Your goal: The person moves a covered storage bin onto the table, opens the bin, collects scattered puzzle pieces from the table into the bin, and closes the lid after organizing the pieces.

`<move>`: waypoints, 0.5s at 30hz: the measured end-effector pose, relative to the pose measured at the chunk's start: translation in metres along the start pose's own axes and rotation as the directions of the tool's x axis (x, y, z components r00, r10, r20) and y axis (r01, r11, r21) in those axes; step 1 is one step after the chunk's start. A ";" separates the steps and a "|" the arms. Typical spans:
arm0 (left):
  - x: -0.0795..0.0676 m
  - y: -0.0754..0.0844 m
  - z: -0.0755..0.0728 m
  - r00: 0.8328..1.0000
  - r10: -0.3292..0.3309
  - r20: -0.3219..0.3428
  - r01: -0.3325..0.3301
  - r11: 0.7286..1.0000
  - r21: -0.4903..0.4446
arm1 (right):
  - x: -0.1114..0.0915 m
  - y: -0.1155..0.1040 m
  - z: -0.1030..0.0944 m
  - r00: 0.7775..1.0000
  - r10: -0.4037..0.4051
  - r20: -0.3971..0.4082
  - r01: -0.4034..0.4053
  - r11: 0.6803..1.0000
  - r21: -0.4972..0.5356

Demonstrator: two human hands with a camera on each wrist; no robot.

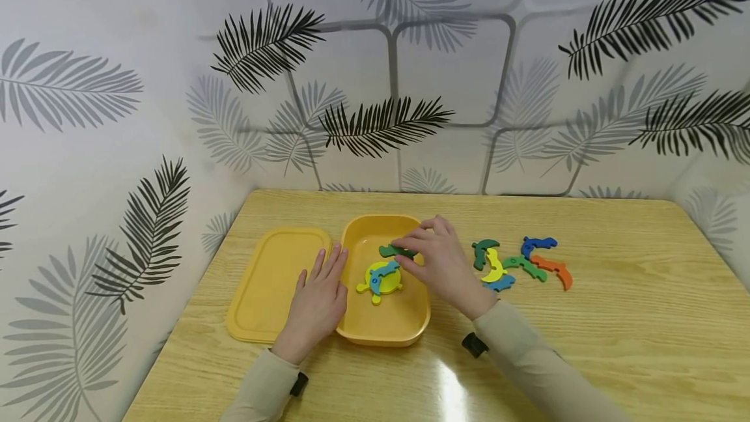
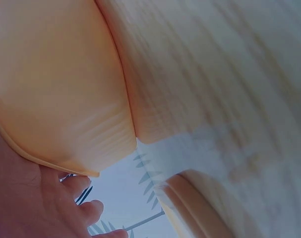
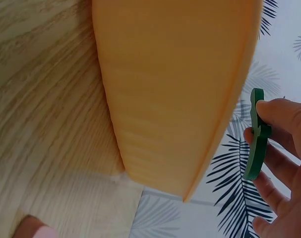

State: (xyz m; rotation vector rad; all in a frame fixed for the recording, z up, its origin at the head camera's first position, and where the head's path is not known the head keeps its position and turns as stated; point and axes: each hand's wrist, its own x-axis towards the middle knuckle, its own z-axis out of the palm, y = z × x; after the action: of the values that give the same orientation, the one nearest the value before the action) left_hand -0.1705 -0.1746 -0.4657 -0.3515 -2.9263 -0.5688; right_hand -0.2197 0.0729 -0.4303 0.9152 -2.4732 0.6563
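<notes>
My right hand pinches a dark green, curved wooden piece between thumb and fingers, above the far part of an orange-yellow plastic box. In the box lies a round yellow piece with knobs like a turtle's feet, and a light blue curved piece lies on top of it. My left hand, fingers extended, rests against the box's left rim. The left wrist view shows the box's outer wall beside that hand.
Left of the box lies its flat yellow lid. Several curved pieces lie loosely grouped on the wooden table to the right, among them an orange one, a yellow one and a dark blue one. A patterned wall stands behind the table.
</notes>
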 end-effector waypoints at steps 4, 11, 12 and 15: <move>0.000 0.000 0.001 1.000 0.000 0.003 0.000 1.000 0.004 | 0.002 -0.002 0.007 1.000 -0.003 0.028 0.003 1.000 0.011; 0.000 -0.001 0.001 1.000 -0.006 0.009 0.006 1.000 0.009 | 0.004 -0.007 0.017 0.998 0.006 0.068 -0.007 1.000 0.009; 0.000 -0.001 0.001 1.000 -0.009 0.012 0.009 1.000 0.008 | 0.004 -0.007 0.018 0.997 0.006 0.074 -0.007 1.000 0.011; 0.000 0.000 0.001 1.000 -0.008 0.015 0.008 1.000 0.001 | 0.004 -0.009 0.021 0.996 0.004 0.084 -0.005 1.000 0.013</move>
State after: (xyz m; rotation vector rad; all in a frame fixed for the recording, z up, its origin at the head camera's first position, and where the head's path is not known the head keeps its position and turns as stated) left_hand -0.1706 -0.1743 -0.4661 -0.3451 -2.9438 -0.5687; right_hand -0.2207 0.0532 -0.4427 0.9614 -2.5478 0.6490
